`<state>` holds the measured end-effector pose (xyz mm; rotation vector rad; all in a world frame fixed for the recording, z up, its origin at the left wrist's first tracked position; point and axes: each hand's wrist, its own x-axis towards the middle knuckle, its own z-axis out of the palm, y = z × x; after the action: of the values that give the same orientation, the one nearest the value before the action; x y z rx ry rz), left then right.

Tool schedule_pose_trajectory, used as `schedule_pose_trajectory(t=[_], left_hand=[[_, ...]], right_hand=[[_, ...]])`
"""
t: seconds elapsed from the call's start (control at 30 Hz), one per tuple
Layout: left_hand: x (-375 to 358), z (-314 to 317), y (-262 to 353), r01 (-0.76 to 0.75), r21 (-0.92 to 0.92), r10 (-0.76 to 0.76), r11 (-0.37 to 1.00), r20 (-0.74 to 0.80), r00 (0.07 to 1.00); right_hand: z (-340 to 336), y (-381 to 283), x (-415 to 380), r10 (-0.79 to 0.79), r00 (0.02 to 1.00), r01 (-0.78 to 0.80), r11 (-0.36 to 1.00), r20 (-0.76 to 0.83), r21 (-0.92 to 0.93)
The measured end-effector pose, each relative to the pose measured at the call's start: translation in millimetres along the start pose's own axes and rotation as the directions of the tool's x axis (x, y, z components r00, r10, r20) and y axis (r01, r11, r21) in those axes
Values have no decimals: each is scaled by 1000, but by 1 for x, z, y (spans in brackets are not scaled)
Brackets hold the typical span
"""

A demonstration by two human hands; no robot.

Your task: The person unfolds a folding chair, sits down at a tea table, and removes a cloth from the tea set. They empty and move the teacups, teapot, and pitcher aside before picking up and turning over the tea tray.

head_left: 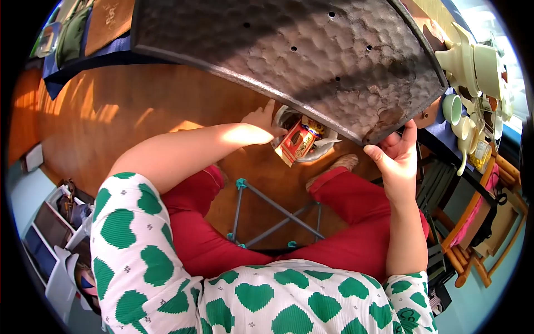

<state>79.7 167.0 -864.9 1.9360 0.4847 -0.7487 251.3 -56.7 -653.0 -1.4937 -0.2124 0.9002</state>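
Note:
A large dark tray (334,44) with a hammered-looking surface and several small holes fills the top of the view, slanting down to the right. My right hand (396,161) grips its near right corner, thumb at the edge and fingers curled around it. Below the tray's front edge stands a small waste bin (328,150) with a pale liner, holding a red and cream wrapper (299,143) and other packaging. My left hand (263,121) closes on the bin's left rim, one finger stretched up towards the tray; the tray's edge hides part of the bin.
Pale green pots and cups (452,108) stand on a blue cloth at right, beside a wooden chair frame (473,211). A folding stool's crossed legs (278,214) are between my knees on the wooden floor (122,122). A storage rack (53,228) stands at left.

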Motion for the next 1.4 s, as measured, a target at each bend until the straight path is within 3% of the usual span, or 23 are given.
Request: schedule_pose_trajectory(t=[0.03,0.1,0.13,0.17,0.2,0.27,0.33,0.4,0.47,0.53,0.6,0.63,0.67,0.7,0.77,0.9,1.4], left_hand=[[-13,-9,-10,-204,79,213,976,-116,970],[-54,-36,7,-240,149,270,959,-230,935],[-75,-71,42,-26,112,43,993,-147,988],[-96,-105,77,192,119,-187,974,-55,981],[-104,-133,103,450,174,-474,876,133,871],[-134,-150,101,191,-17,-191,981,-8,981],[-154,-172,116,-140,-110,141,984,0,990],[-173,-202,123,-241,-2,239,971,109,965],[-192,-225,131,-286,92,287,954,7,958],[-205,-241,125,-410,214,459,887,-307,834],[-200,-245,100,-489,386,616,782,-594,517],[-195,-245,88,-472,454,634,755,-690,349],[-189,-246,81,-431,467,597,772,-765,241],[-180,-248,75,-461,403,533,791,-823,194],[-166,-251,76,-410,514,614,753,-774,157],[-156,-243,76,-233,640,680,733,-705,201],[-148,-230,67,-308,514,592,801,-755,280]], right_hand=[[0,0,0,-1,1000,1,1000,-2,-10],[-2,0,-1,17,1000,-17,1000,5,-1],[-3,-1,-1,22,1000,-22,1000,10,3],[-2,-2,-1,29,1000,-29,1000,12,-1],[-3,-2,-1,34,999,-34,999,12,2],[-5,-1,-1,44,999,-44,999,14,7],[-3,0,0,29,999,-30,999,14,26],[-4,1,0,10,1000,-10,1000,15,21],[-3,0,-1,35,999,-35,999,-2,29],[-3,-1,0,44,999,-44,999,-6,31],[-2,-3,0,57,998,-57,998,-29,10],[-4,-1,0,53,998,-54,998,-30,-15],[-5,-1,-1,51,998,-53,998,-32,-41],[-5,-1,-1,51,998,-53,997,-41,-47],[-4,-1,-1,50,997,-53,997,-59,-57],[-4,-3,-1,75,995,-79,994,-63,-70],[-3,-1,-1,43,997,-50,992,-66,-111]])
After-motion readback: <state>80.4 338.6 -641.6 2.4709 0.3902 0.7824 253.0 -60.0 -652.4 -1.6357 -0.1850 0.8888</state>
